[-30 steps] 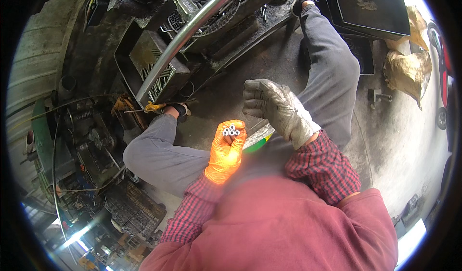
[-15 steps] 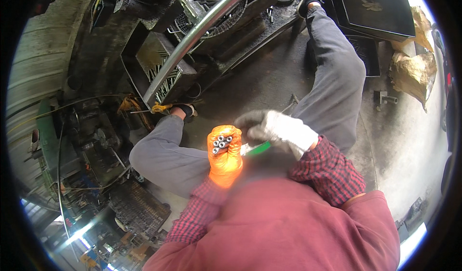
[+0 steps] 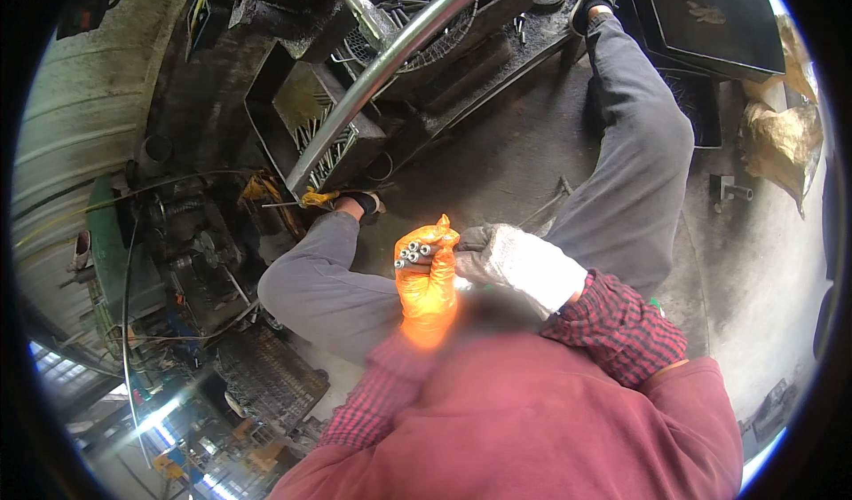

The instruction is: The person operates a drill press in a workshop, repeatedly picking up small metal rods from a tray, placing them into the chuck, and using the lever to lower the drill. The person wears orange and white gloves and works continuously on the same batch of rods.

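Observation:
My left hand (image 3: 425,274), in an orange glove, is closed around a bundle of several short metal rods (image 3: 414,253) with their round ends facing up. My right hand (image 3: 519,263), in a white and grey work glove, is curled against the orange glove and touches the bundle from the right. Both hands are held above my lap, between my knees in grey trousers (image 3: 621,145). Whether the right hand holds anything of its own is hidden.
Ahead lies a dark metal box (image 3: 312,114) filled with loose rods, crossed by a long shiny steel tube (image 3: 390,56). A black tray (image 3: 710,21) and a crumpled brown bag (image 3: 781,141) lie at the upper right. Greasy machinery and cables (image 3: 186,243) crowd the left.
My right hand came down from an open pose above the bundle and closed in against my left hand. The green item seen between the hands earlier is out of sight now.

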{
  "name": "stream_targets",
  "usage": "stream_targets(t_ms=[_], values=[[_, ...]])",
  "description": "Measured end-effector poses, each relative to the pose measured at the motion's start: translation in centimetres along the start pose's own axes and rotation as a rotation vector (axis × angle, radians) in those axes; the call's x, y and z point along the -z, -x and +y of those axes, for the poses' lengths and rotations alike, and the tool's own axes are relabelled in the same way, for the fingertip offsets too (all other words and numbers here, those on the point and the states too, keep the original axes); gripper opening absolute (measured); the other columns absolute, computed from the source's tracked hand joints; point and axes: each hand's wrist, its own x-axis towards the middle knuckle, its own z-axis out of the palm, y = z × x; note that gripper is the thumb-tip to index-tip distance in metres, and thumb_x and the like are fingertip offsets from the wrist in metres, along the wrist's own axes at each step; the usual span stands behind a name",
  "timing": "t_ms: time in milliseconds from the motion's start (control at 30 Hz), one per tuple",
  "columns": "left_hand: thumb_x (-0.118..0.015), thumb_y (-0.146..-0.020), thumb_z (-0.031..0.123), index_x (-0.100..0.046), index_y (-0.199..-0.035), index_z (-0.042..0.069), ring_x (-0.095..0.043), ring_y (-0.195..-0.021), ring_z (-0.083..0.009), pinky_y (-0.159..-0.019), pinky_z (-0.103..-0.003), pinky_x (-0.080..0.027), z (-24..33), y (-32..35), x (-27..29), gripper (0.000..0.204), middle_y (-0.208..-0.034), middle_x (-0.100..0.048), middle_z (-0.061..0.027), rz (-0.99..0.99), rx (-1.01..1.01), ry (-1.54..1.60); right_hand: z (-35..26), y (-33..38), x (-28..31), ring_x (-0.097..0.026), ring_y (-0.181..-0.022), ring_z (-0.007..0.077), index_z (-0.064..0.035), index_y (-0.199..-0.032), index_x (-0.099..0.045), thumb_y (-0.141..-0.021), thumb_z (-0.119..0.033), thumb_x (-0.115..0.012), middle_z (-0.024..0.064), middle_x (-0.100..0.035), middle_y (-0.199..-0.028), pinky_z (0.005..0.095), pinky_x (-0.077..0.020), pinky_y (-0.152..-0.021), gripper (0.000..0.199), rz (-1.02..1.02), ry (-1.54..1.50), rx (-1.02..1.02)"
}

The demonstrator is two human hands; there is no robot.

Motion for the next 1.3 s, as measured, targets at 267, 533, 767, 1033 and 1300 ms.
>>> stream_targets(t_ms=[267,533,767,1033,1300], values=[[-0.061,-0.108,-0.001,-0.059,-0.126,0.000,-0.063,-0.103,-0.0088,-0.116,-0.033,-0.048,0.2,-0.1,-0.2,0.018,-0.115,-0.069,-0.0067,0.099,0.217,0.210,-0.7,0.3,0.5,-0.074,-0.091,0.0336,0.0008,-0.123,-0.073,-0.103,-0.038,-0.069,0.0200,-0.077,-0.098,0.0436,-0.0568,-0.082,0.044,-0.010,-0.069,-0.158],[-0.051,-0.111,-0.006,-0.053,-0.139,0.001,-0.061,-0.119,-0.0085,-0.109,-0.018,-0.046,-0.2,0.0,0.9,0.029,-0.129,-0.062,-0.0084,-0.054,0.147,0.135,-0.8,0.2,0.5,-0.073,-0.088,0.0213,-0.0001,-0.131,-0.071,-0.103,-0.035,-0.071,0.0141,-0.078,-0.096,0.0377,-0.0560,-0.083,0.044,-0.021,-0.074,-0.170],[-0.059,-0.112,0.009,-0.055,-0.133,0.001,-0.067,-0.110,-0.0183,-0.117,-0.043,-0.050,0.1,-0.6,0.7,0.022,-0.117,-0.066,-0.0086,0.053,0.196,0.222,-1.4,0.2,1.2,-0.074,-0.099,0.0336,-0.0016,-0.128,-0.073,-0.100,-0.032,-0.065,0.0191,-0.077,-0.109,0.0426,-0.0577,-0.088,0.041,0.014,0.019,-0.210],[-0.063,-0.109,0.014,-0.068,-0.119,-0.005,-0.072,-0.118,-0.0320,-0.120,-0.057,-0.050,1.5,-3.0,3.6,0.022,-0.117,-0.076,-0.0189,0.412,0.670,1.098,-1.1,0.3,2.0,-0.073,-0.088,0.0267,-0.0043,-0.128,-0.074,-0.097,-0.026,-0.063,0.0160,-0.076,-0.102,0.0398,-0.0575,-0.080,0.039,0.076,-0.017,-0.263],[-0.058,-0.110,0.015,-0.066,-0.124,-0.008,-0.072,-0.121,-0.0363,-0.121,-0.061,-0.046,2.1,-4.1,4.7,0.028,-0.123,-0.075,-0.0232,0.523,0.726,1.285,-1.5,0.1,1.6,-0.075,-0.109,0.0354,-0.0091,-0.125,-0.077,-0.094,-0.028,-0.063,0.0177,-0.078,-0.118,0.0424,-0.0576,-0.095,0.039,0.053,0.077,-0.311]])
